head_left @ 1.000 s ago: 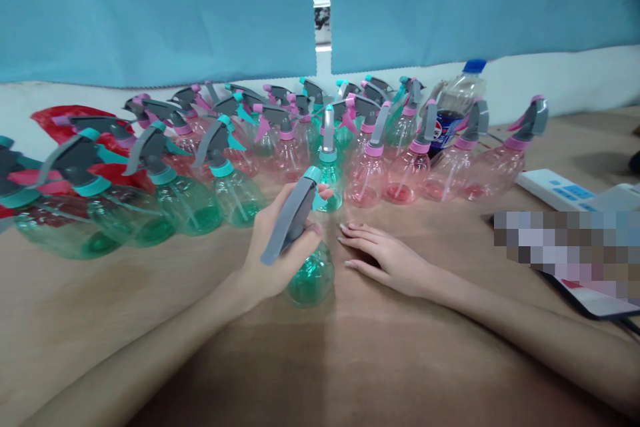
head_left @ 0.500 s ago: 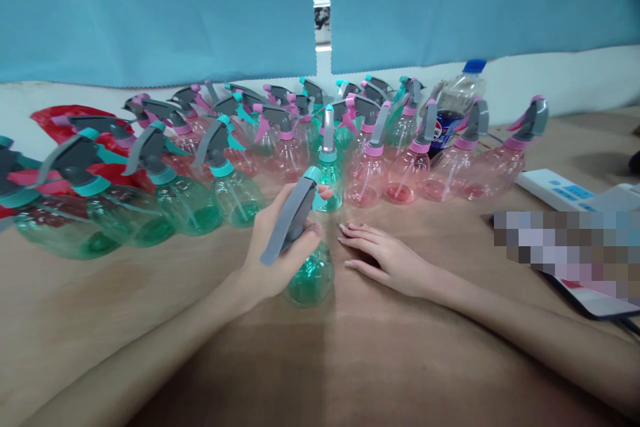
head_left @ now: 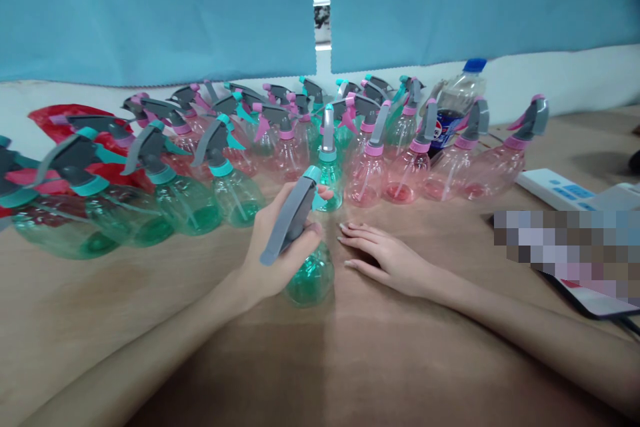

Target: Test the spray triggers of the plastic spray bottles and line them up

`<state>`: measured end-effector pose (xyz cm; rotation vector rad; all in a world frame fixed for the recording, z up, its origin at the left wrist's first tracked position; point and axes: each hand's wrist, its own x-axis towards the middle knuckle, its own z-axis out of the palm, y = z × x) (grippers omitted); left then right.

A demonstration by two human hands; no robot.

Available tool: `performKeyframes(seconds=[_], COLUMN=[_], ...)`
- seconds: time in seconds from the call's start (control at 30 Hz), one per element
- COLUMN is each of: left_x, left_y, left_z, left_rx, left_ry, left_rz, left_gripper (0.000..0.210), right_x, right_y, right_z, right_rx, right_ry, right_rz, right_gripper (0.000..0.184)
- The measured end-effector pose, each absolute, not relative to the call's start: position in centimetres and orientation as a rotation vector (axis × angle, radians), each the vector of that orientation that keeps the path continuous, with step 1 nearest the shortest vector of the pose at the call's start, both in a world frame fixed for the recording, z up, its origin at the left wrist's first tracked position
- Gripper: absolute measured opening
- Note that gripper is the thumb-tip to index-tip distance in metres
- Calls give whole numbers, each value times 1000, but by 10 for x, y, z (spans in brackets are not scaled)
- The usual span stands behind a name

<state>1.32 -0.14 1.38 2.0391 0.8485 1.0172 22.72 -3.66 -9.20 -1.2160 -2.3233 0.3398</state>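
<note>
My left hand (head_left: 280, 240) is wrapped round the neck of a green spray bottle (head_left: 310, 280) with a grey and teal trigger head. The bottle stands on the wooden table (head_left: 240, 360) in front of me, its neck hidden by my fingers. To its right, my right hand (head_left: 385, 253) lies palm down on the table, fingers stretched out and holding nothing. Just beyond my left hand is another green spray bottle (head_left: 329, 167). A pink spray bottle (head_left: 367, 177) stands right of that one.
Green spray bottles (head_left: 190, 207) line the left, with pink ones (head_left: 450, 170) at the right and more behind. A cola bottle (head_left: 460, 97) stands at the back right. A red plastic bag (head_left: 65, 117) lies far left. At right are a white power strip (head_left: 555, 188) and a blurred-out device (head_left: 590, 300).
</note>
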Motion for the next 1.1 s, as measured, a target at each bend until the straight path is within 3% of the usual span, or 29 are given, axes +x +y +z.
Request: performKeyframes(seconds=[0.33, 1.1], left_x=[11, 7], left_y=[0, -1], left_z=[12, 15], left_rx=[2068, 2181], left_ry=[829, 818], left_rz=[1006, 1040], left_gripper=[38, 15], right_x=[228, 228], right_y=[-36, -36], right_z=[-94, -93], right_rx=[-1206, -1183], right_ry=[-2327, -2300], right_rz=[340, 353], right_gripper=[44, 42])
